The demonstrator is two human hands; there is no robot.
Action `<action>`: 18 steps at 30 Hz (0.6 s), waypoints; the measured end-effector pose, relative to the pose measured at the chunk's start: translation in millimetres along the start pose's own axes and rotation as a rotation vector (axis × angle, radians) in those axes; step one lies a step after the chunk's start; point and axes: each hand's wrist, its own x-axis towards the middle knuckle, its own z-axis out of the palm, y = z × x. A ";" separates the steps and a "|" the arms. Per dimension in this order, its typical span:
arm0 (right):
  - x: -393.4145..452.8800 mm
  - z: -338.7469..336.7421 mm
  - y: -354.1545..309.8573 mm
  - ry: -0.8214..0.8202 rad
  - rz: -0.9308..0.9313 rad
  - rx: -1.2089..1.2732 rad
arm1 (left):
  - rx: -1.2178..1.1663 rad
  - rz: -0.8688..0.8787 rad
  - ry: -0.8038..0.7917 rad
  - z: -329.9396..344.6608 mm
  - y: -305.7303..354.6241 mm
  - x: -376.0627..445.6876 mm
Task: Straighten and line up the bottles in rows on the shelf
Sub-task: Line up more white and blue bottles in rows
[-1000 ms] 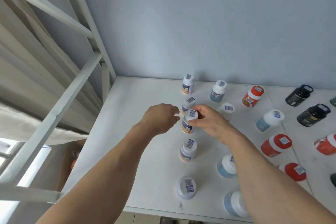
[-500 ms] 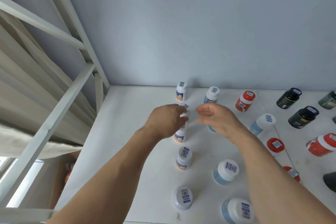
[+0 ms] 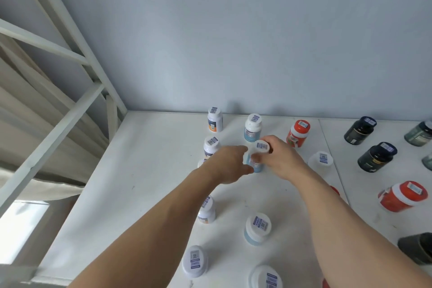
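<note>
I held a white-capped bottle with a blue label (image 3: pixel 257 159) with both my hands. My right hand (image 3: pixel 279 160) was curled round its cap and side, and my left hand (image 3: pixel 228 166) pinched its lower part. This bottle stood on the white shelf (image 3: pixel 152 170), just in front of the back blue-label bottle (image 3: pixel 253 127) near the wall. To do this step well, I thought I should keep it upright, slide it slowly, and stop when it sat straight in front of that back bottle. The orange-label bottle (image 3: pixel 211 146) stood just left of my left hand, so I had to be careful not to bump it.
</note>
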 end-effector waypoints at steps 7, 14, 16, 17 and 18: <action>-0.2 -26.4 -6.9 -0.001 -0.035 0.112 | -0.408 -0.072 -0.019 18.5 -11.2 14.0; -2.5 -29.0 -16.8 0.059 -0.024 0.155 | -0.732 -0.016 -0.112 13.3 -15.0 14.0; -3.1 -28.9 -18.3 0.076 -0.009 0.174 | -0.797 -0.019 -0.149 12.7 -17.3 16.5; -2.7 -28.9 -18.4 0.080 -0.005 0.178 | -0.818 -0.018 -0.166 12.1 -17.6 17.1; -2.3 -28.9 -18.5 0.081 -0.001 0.178 | -0.836 -0.013 -0.181 11.9 -17.6 17.5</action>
